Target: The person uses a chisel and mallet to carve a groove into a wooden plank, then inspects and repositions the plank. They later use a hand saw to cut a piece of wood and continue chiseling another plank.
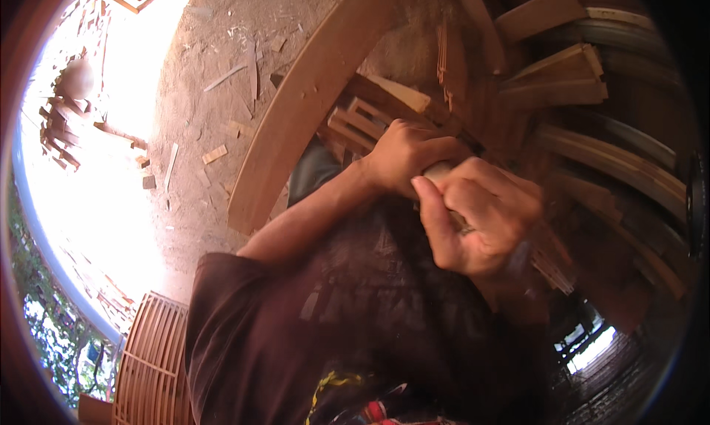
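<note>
My right hand is closed around a pale, rounded, handle-like piece, most of it hidden inside the fingers. Right beside it, my left hand is closed too, its knuckles up and its grip hidden from sight. Just past the left hand lies a slotted wooden piece with narrow bars. A long, broad wooden plank runs beyond my left forearm, bent by the lens.
Several stacked boards crowd the right side. Wood offcuts and shavings are strewn over the dirt floor at left. A slatted wooden panel stands at lower left. Bright sunlight washes out the far left.
</note>
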`<action>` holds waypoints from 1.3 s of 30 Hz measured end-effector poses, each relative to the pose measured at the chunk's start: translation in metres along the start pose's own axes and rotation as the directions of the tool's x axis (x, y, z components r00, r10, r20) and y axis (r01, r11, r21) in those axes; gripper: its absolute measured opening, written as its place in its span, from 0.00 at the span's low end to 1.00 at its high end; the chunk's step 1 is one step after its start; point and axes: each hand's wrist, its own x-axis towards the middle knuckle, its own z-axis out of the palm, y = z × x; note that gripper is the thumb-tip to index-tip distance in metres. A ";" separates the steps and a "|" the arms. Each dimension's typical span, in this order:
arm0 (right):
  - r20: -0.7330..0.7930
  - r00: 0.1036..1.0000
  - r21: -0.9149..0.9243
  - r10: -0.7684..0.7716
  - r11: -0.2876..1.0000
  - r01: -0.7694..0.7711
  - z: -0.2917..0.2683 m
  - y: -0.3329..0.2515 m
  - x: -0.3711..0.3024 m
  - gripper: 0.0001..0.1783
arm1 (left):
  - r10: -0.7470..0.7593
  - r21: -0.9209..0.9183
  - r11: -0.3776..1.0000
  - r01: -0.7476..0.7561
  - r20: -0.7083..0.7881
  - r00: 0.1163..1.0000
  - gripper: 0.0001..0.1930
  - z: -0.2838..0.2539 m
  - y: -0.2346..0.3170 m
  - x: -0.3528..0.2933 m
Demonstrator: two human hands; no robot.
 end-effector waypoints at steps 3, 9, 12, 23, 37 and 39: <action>0.072 0.992 -0.141 -0.104 0.984 0.113 0.023 -0.009 0.046 0.14 | -0.028 -0.008 1.000 0.027 -0.092 0.995 0.14 -0.038 -0.028 -0.017; 0.480 0.874 -0.316 -0.075 0.915 0.252 0.148 -0.050 0.202 0.17 | -0.500 -0.088 0.864 0.496 -0.271 0.823 0.14 -0.123 -0.087 -0.046; 0.422 0.894 -0.297 -0.150 0.909 0.293 0.165 -0.036 0.197 0.17 | -0.360 0.098 0.911 0.400 -0.280 0.890 0.14 -0.112 -0.086 -0.059; -0.015 0.999 0.216 -0.048 0.975 0.050 -0.019 0.001 -0.011 0.21 | -0.135 -0.155 0.980 0.128 -0.038 0.990 0.18 0.042 0.009 -0.001; -0.325 0.896 0.267 0.304 0.938 -0.221 -0.004 0.055 -0.142 0.08 | 0.061 0.242 0.967 -0.072 0.055 0.997 0.19 0.084 0.005 -0.017; -0.221 0.968 0.175 0.117 0.981 -0.078 -0.004 0.051 -0.133 0.11 | 0.188 0.181 0.969 -0.169 -0.091 0.978 0.18 0.074 0.003 -0.021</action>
